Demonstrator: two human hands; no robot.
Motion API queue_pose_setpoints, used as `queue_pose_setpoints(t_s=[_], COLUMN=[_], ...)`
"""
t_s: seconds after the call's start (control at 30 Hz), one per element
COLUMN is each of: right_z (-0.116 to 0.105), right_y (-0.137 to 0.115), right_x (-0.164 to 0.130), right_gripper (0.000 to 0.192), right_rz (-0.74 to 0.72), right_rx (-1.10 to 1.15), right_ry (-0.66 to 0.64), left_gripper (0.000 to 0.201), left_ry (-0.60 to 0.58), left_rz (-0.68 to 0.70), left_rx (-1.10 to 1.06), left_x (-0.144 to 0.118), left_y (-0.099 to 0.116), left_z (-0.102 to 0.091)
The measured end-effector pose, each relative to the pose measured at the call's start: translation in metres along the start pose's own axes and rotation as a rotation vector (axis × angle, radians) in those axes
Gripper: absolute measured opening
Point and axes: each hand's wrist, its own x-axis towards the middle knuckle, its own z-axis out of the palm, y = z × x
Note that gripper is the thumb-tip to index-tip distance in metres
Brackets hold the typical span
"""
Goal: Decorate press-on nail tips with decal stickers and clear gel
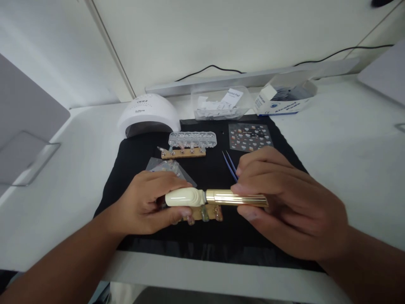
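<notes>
Level above the black mat, a cream nail polish bottle lies sideways between my two hands. My left hand is closed on the bottle body, thumb below and fingers above. My right hand grips the long gold cap between thumb and fingers. A short stretch of neck shows where cap and bottle meet. Behind the bottle is a wooden strip with nail tips, partly hidden. Blue tweezers point away beside my right fingers; their rear end is hidden, so I cannot tell whether the hand touches them.
A white nail lamp stands back left. Beyond my hands are a clear compartment case, another nail-tip strip, sticker sheets, a plastic tub of packets and an alcohol pad box. The black mat covers the white table.
</notes>
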Motion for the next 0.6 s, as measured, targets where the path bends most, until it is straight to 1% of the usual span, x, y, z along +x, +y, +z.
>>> queue_pose_setpoints(t_s=[0.1, 0.2, 0.3, 0.4, 0.5, 0.6], right_z=[0.000, 0.001, 0.001, -0.001, -0.003, -0.006], right_y=[0.003, 0.006, -0.001, -0.016, -0.030, -0.039], right_x=[-0.001, -0.001, 0.001, 0.007, 0.013, 0.020], right_gripper=[0.021, 0.019, 0.014, 0.011, 0.010, 0.010], right_rz=[0.040, 0.088, 0.114, 0.050, 0.045, -0.018], right_rx=[0.012, 0.037, 0.040, 0.051, -0.011, -0.029], right_ry=[-0.008, 0.009, 0.042, 0.007, 0.067, 0.047], left_gripper=[0.018, 0.018, 0.017, 0.021, 0.020, 0.023], left_ry=[-0.004, 0.002, 0.019, 0.033, 0.069, 0.087], left_rz=[-0.003, -0.041, -0.030, 0.057, 0.056, 0.077], left_rx=[-0.013, 0.035, 0.090, 0.139, 0.166, 0.177], left_x=[-0.001, -0.001, 0.000, 0.001, 0.000, -0.001], left_y=[-0.003, -0.004, 0.001, 0.011, 0.020, 0.026], left_z=[0.002, 0.002, 0.001, -0.001, -0.002, -0.002])
